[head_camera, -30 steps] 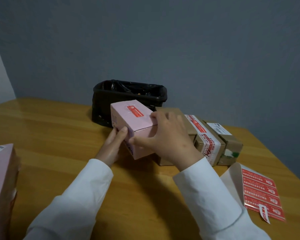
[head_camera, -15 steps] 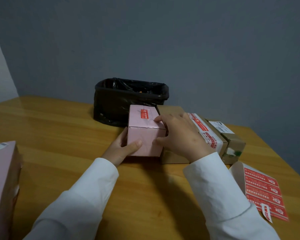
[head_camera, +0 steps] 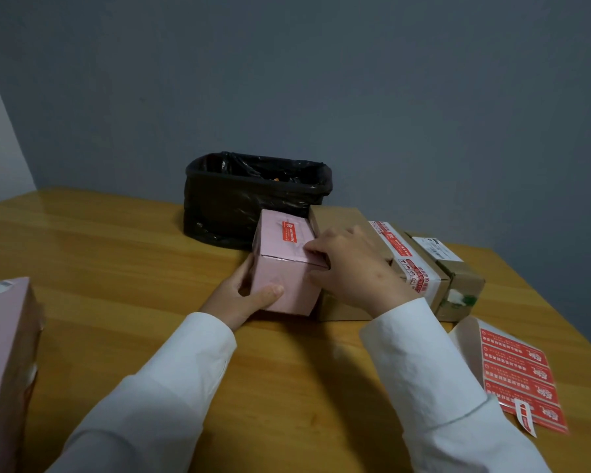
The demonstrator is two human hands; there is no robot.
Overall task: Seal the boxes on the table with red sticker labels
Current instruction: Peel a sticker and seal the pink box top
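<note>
The left hand (head_camera: 243,297) has its grip closed on the pink box (head_camera: 285,268): thumb across the near face, fingers round the left side. The right hand (head_camera: 352,268) grips the same box from the right, fingertips curled over its top edge and thumb on the near face. The pink box stands on the counter (head_camera: 116,254), and a red sticker label (head_camera: 290,232) lies on its top, just beyond the right fingertips.

Touching the pink box on its right is a plain brown box (head_camera: 342,220), partly hidden by the right hand. Right of that comes a brown box banded with white and red tape (head_camera: 410,264), then a smaller brown box (head_camera: 458,278) with a white label on top.

Directly behind the pink box sits a bin lined with a black bag (head_camera: 249,196); something small and orange shows inside, too small to tell what it is.

To the right of the pink box and nearer the camera, a sheet of red stickers (head_camera: 519,373) lies flat on the counter, one strip curling up at its near edge. Well to the left of the pink box, at the frame edge, stands another pink box (head_camera: 0,336), only partly in view
</note>
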